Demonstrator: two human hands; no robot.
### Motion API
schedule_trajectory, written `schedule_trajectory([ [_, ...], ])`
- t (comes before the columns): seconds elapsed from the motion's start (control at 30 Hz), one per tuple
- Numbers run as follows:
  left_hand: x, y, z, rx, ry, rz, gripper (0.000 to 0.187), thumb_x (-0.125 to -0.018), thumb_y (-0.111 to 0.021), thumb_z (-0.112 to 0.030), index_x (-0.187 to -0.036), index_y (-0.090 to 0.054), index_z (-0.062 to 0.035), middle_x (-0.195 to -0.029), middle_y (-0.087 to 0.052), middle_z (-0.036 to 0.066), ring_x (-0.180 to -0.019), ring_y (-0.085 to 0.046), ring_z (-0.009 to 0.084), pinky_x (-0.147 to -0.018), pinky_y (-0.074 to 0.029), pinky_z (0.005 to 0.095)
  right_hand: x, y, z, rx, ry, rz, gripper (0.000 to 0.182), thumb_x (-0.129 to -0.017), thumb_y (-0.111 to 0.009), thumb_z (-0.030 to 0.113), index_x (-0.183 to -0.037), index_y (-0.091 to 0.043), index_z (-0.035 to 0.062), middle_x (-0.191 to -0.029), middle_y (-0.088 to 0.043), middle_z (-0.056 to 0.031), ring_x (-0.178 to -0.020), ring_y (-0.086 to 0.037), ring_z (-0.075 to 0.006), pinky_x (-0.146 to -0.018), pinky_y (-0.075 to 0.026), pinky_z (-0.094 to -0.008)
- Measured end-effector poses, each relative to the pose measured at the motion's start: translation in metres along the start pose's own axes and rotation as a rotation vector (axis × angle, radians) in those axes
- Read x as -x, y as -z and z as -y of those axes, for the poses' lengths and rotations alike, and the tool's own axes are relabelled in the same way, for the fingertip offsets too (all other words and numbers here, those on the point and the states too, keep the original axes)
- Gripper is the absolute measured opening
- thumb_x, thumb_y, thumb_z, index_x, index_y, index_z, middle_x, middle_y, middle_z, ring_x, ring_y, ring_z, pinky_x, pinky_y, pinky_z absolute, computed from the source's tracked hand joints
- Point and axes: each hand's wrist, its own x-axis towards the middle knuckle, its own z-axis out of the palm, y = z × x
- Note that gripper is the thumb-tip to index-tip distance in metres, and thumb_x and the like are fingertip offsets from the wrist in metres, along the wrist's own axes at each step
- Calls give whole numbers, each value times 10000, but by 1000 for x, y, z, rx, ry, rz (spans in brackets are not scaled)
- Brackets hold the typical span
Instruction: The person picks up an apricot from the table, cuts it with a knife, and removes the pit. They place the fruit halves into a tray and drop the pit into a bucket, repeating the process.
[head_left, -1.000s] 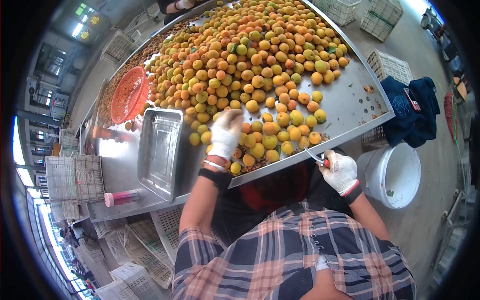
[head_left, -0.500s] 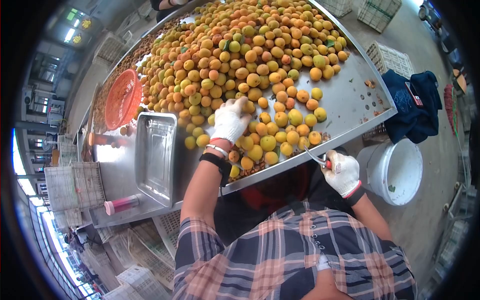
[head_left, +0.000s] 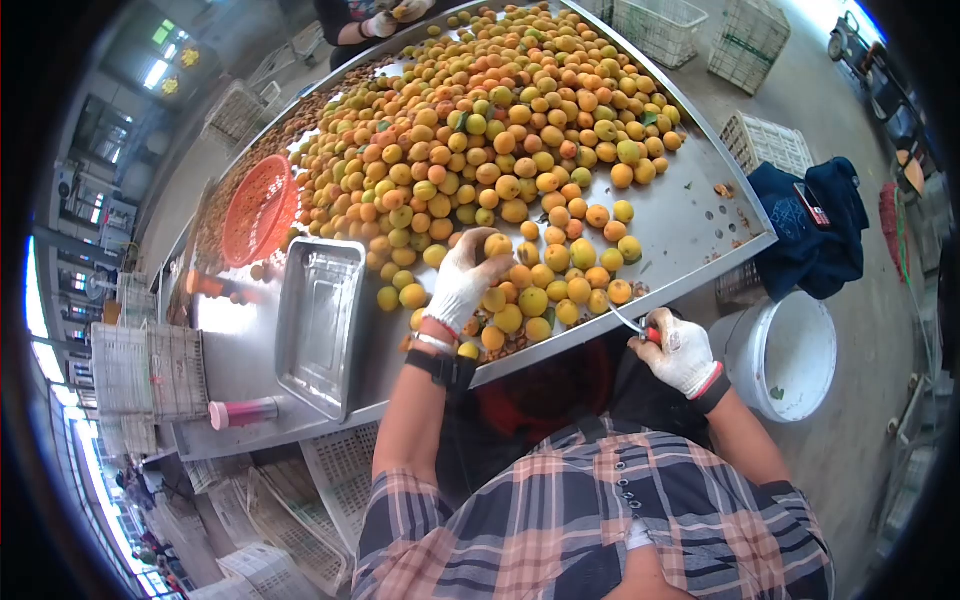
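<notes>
My left hand (head_left: 466, 278), in a white glove with a dark band at the wrist, is closed on an apricot (head_left: 497, 245) between thumb and fingers. Just beyond it spreads a large heap of apricots (head_left: 450, 150) in yellow, orange and green tones. Several loose apricots (head_left: 533, 301) lie close to the hand at the table's near edge. My right hand (head_left: 682, 354), also gloved, grips a small curved metal tool with a red handle (head_left: 627, 321). The tool's curved end points toward the table edge, near the outermost apricots.
On the metal table (head_left: 708, 225) are a steel tray (head_left: 287, 350), an orange-red basket (head_left: 240, 232) and a pink-capped bottle (head_left: 245, 412). A white bucket (head_left: 735, 345) stands at right, beside dark cloth (head_left: 800, 250). Plastic crates (head_left: 150, 370) surround the table. Another person's gloved hand (head_left: 380, 25) shows at the far edge.
My left hand has closed on an apricot and turned, with the apricot lifted in its fingers. My right hand keeps its hold on the tool. The camera view has shifted slightly, showing more of the other person.
</notes>
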Motion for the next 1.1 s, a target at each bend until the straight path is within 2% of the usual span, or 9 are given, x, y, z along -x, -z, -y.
schedule_trajectory([
  [0.07,30,-2,-2,143,-66,4,488,-839,-746,-113,-1275,-558,-2,-1128,-636,62,-1018,-613,134,-918,-509,287,0,7,8,-86,-47,26,277,-831,-760,249,-920,-576,61,-753,-662,-160,-717,-678,-369,-644,-540,-433],
  [0.2,89,-13,-2,465,-59,7,442,-882,-703,-77,-1283,-536,-2,-1131,-627,78,-1036,-632,162,-915,-521,301,-17,33,51,-847,-324,291,170,-987,-607,223,-977,-587,54,-661,-544,8,-517,-472,-53,-477,-384,-226],
  [0.27,117,-19,-10,743,-31,55,493,-917,-687,-123,-1356,-490,-18,-1189,-611,104,-1027,-650,198,-901,-542,347,-22,54,94,-1144,-206,301,332,-1033,-547,342,-1117,-594,25,-651,-550,-10,-494,-475,-70,-433,-340,-210],
  [0.37,155,-28,-14,856,-172,146,562,-969,-640,-218,-1451,-415,-32,-1277,-575,94,-1083,-635,218,-962,-526,372,-29,46,126,-1396,-39,347,309,-1057,-514,319,-1105,-601,26,-637,-512,8,-479,-454,-66,-413,-331,-210],
  [0.5,189,-38,-22,941,-193,147,590,-971,-630,-213,-1475,-384,-28,-1278,-573,105,-1094,-632,229,-999,-508,383,-10,20,151,-1028,-92,428,204,-1037,-568,211,-1094,-610,19,-724,-561,16,-633,-516,-45,-565,-413,-208],
  [0.67,216,-42,-19,801,-207,54,577,-938,-633,-124,-1458,-410,-12,-1293,-563,102,-1158,-584,203,-1024,-486,353,8,5,154,-826,163,349,187,-1002,-591,157,-1077,-595,-13,-845,-667,-110,-764,-661,-231,-684,-495,-318],
  [0.8,226,-41,-19,559,-240,32,539,-903,-651,-80,-1404,-472,0,-1313,-552,89,-1190,-540,158,-1021,-445,296,14,21,160,-695,249,410,199,-992,-596,188,-1059,-601,0,-891,-661,-159,-823,-668,-323,-721,-498,-358],
  [0.97,233,-45,-18,524,-254,73,518,-931,-643,-133,-1398,-469,9,-1338,-542,93,-1214,-527,165,-1043,-425,303,20,25,159,-690,322,437,212,-989,-606,201,-1074,-605,7,-904,-664,-164,-846,-673,-333,-737,-499,-371],
  [1.1,237,-57,-16,450,-302,27,479,-991,-585,-243,-1396,-475,-11,-1250,-576,69,-1088,-547,127,-955,-456,274,24,21,154,-697,286,489,195,-1002,-598,210,-1038,-588,18,-873,-664,-164,-818,-679,-326,-717,-504,-366],
])
